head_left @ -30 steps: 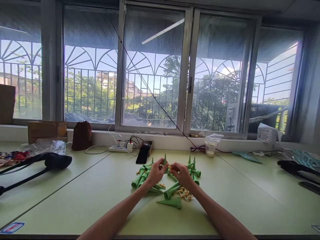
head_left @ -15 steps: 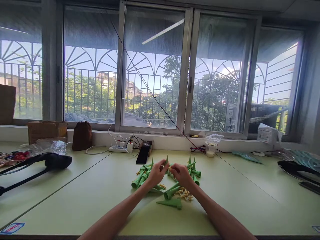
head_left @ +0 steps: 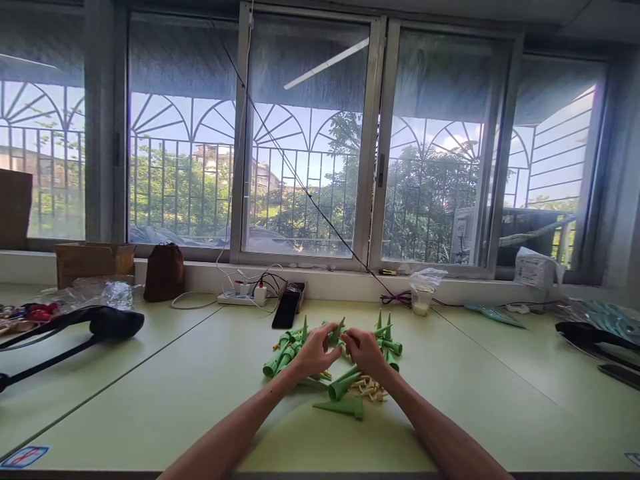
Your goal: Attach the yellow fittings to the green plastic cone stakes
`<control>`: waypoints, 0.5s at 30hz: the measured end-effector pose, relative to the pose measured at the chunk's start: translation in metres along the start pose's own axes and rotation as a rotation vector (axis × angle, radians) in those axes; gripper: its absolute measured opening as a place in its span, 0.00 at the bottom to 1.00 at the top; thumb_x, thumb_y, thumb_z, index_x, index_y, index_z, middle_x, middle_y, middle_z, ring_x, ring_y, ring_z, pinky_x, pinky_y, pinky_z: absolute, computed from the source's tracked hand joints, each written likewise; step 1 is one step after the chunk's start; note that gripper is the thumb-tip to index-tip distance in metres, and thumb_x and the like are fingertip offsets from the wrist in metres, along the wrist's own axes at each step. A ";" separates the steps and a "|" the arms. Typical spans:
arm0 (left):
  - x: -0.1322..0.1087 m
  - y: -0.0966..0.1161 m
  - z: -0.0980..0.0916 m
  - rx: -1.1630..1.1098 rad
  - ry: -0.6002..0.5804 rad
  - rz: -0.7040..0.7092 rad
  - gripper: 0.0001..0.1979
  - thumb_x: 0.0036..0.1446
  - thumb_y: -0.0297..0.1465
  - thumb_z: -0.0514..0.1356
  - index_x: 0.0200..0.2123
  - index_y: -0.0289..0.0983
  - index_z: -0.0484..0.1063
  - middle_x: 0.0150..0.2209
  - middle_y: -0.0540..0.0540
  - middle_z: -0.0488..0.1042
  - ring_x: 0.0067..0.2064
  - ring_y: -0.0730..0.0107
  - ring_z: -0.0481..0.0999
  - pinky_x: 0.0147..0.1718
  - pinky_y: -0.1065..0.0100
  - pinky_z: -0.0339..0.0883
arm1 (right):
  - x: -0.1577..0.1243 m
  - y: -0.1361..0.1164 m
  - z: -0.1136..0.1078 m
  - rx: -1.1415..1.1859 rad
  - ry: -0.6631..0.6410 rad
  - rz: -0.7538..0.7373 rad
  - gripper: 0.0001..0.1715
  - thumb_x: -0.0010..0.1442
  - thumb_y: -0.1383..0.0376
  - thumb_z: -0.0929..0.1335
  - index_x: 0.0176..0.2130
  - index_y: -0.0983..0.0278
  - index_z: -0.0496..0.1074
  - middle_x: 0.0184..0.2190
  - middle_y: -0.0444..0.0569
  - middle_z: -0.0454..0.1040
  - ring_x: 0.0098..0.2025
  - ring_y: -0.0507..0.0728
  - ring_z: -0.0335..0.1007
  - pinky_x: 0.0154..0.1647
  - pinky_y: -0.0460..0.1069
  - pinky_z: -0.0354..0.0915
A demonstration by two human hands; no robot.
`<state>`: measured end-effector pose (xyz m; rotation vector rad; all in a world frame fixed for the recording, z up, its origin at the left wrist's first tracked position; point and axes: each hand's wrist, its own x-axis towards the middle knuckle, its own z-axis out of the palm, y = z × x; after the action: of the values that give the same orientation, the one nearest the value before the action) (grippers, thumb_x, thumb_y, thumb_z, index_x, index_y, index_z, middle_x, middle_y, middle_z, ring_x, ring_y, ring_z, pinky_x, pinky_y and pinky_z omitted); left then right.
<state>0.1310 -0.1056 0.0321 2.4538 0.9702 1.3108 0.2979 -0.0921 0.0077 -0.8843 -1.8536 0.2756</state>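
My left hand (head_left: 316, 352) is curled round a tilted green cone-shaped piece (head_left: 338, 329), thumb apart from the fingers. How firmly it grips is hard to see. Close on its right, my right hand (head_left: 362, 348) has its fingertips pinched together; whatever they hold is too small or hidden to make out. Around both hands lie several more green cones, some upright and some on their sides, such as a hollow cone (head_left: 342, 385) nearest my right wrist. Beside it is a pile of small pale yellow pegs (head_left: 369, 388). A flat-lying green cone (head_left: 340, 407) is closest to me.
Behind the cones are a black phone (head_left: 286, 309), a power strip (head_left: 243, 297) with cables and a plastic cup (head_left: 421, 300). To the left lie a black strapped object (head_left: 107, 323), a brown pouch (head_left: 165, 272) and a cardboard box (head_left: 95, 264). Black items and plastic bags (head_left: 595, 317) sit at right.
The green cone at my left hand has gone from upright to leaning right and sits slightly lower. My left thumb has moved away from the fingers. The right hand has barely moved.
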 end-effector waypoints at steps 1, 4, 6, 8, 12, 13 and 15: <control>0.000 0.000 0.000 0.015 -0.001 0.013 0.19 0.46 0.26 0.59 0.44 0.37 0.70 0.29 0.51 0.67 0.26 0.74 0.63 0.27 0.73 0.58 | 0.000 0.000 0.000 -0.008 -0.002 -0.003 0.20 0.63 0.60 0.61 0.22 0.64 0.66 0.15 0.41 0.65 0.19 0.49 0.55 0.23 0.44 0.50; -0.001 0.000 0.000 0.057 -0.002 0.045 0.23 0.43 0.24 0.58 0.47 0.38 0.69 0.29 0.52 0.67 0.28 0.73 0.63 0.28 0.72 0.59 | 0.000 0.000 0.001 -0.033 -0.009 -0.025 0.21 0.64 0.60 0.61 0.21 0.64 0.65 0.15 0.41 0.64 0.19 0.49 0.54 0.23 0.44 0.50; -0.001 0.000 0.000 0.065 -0.018 0.048 0.23 0.44 0.26 0.59 0.47 0.39 0.69 0.31 0.50 0.69 0.30 0.71 0.64 0.30 0.71 0.61 | 0.000 0.001 0.002 -0.054 -0.003 -0.046 0.21 0.63 0.60 0.61 0.21 0.65 0.64 0.15 0.41 0.63 0.20 0.49 0.52 0.23 0.44 0.48; -0.001 0.000 0.001 0.058 -0.022 0.036 0.23 0.45 0.28 0.61 0.48 0.39 0.69 0.34 0.49 0.70 0.32 0.69 0.66 0.33 0.70 0.62 | 0.000 0.002 0.002 -0.073 0.008 -0.066 0.21 0.63 0.60 0.61 0.21 0.65 0.65 0.15 0.40 0.61 0.21 0.49 0.50 0.23 0.45 0.47; 0.000 -0.002 0.002 0.015 0.024 -0.028 0.22 0.44 0.31 0.63 0.47 0.38 0.70 0.35 0.47 0.72 0.36 0.65 0.70 0.36 0.68 0.65 | -0.001 0.002 0.002 -0.072 -0.011 -0.086 0.21 0.64 0.61 0.60 0.22 0.65 0.65 0.17 0.41 0.61 0.21 0.49 0.49 0.24 0.45 0.46; 0.000 -0.002 0.002 0.008 0.033 -0.038 0.22 0.44 0.32 0.63 0.46 0.38 0.71 0.36 0.46 0.73 0.37 0.64 0.70 0.37 0.68 0.65 | -0.001 0.002 0.002 -0.068 -0.015 -0.088 0.21 0.64 0.61 0.60 0.22 0.65 0.65 0.17 0.41 0.62 0.22 0.49 0.49 0.24 0.45 0.47; 0.000 -0.002 0.001 0.006 0.043 -0.036 0.22 0.44 0.33 0.64 0.46 0.39 0.71 0.37 0.46 0.74 0.38 0.62 0.72 0.38 0.67 0.66 | -0.001 0.002 0.003 -0.065 -0.017 -0.092 0.20 0.64 0.62 0.60 0.23 0.65 0.65 0.18 0.41 0.62 0.22 0.49 0.50 0.24 0.45 0.47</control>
<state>0.1310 -0.1040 0.0306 2.4103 1.0257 1.3556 0.2965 -0.0910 0.0052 -0.8397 -1.9221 0.1671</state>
